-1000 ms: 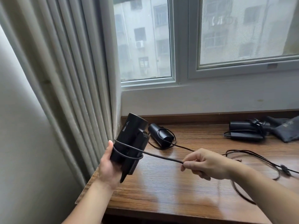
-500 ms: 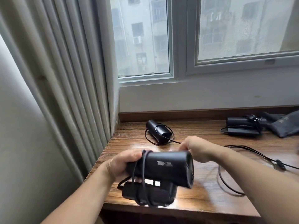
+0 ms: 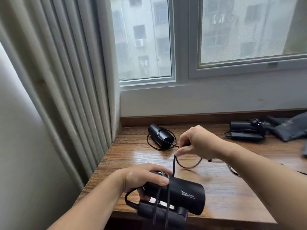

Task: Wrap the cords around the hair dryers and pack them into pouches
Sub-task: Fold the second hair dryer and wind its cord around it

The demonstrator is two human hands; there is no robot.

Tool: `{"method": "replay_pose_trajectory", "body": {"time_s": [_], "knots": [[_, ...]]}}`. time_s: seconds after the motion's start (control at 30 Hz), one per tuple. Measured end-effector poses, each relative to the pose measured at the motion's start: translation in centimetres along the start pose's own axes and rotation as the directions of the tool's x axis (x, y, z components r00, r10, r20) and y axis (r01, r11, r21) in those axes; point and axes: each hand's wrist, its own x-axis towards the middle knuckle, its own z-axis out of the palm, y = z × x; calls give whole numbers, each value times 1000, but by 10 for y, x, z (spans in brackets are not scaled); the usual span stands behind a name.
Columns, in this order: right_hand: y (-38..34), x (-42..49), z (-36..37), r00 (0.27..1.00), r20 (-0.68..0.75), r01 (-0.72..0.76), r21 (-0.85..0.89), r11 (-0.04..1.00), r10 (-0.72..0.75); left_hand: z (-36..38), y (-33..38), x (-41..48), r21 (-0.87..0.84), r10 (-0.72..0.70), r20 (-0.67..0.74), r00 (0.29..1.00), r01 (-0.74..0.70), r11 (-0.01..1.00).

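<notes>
Step in hand: winding. Left hand [image 3: 146,178] grips the black cylindrical plastic hair dryer [image 3: 186,195] over the near edge of the brown wooden desk [image 3: 232,196] — two turns on. Right hand [image 3: 199,143] pinches the thin black cord [image 3: 173,165] above it; next, likely another loop round, kept taut.

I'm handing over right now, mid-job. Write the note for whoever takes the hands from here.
Left hand grips the dryer by its rear end at the desk edge.
Right hand pinches its cord, taut above the barrel.
Done: two turns around barrel and folded handle.
Left: wind the slack, then pouch it. Second dryer, back left, lies with its cord loose; third dryer, apparently wrapped, lies beside the pouch, not in it.
</notes>
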Motion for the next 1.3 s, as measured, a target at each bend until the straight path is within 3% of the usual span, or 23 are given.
{"method": "replay_pose_trajectory", "body": {"time_s": [0.23, 0.43, 0.6, 0.73, 0.83, 1.03, 1.3], "knots": [[-17, -7, 6, 986, -128, 111, 15, 994, -108, 2, 1, 2, -52, 28, -155, 988, -36, 998], [-28, -14, 14, 979, -130, 159, 25, 987, -154, 7, -2, 5, -43, 115, -236, 965, -129, 991], [-20, -30, 10, 984, -124, 139, 74, 988, -129, -2, -18, 6, -142, 148, -479, 865, -243, 960], [-3, -37, 16, 991, -114, 94, 291, 952, -63, -18, -32, 9, -328, 118, -672, 731, -436, 838], [14, -42, 21, 999, -24, 44, 517, 855, -36, -28, -42, 9, -444, 42, -743, 667, -540, 715], [28, -40, 40, 997, 73, -48, 653, 756, 1, -35, -54, 10, -546, -9, -783, 621, -682, 487], [33, -36, 56, 977, 183, -204, 649, 733, 110, -28, -50, 15, -539, 80, -782, 618, -735, 411]]}}
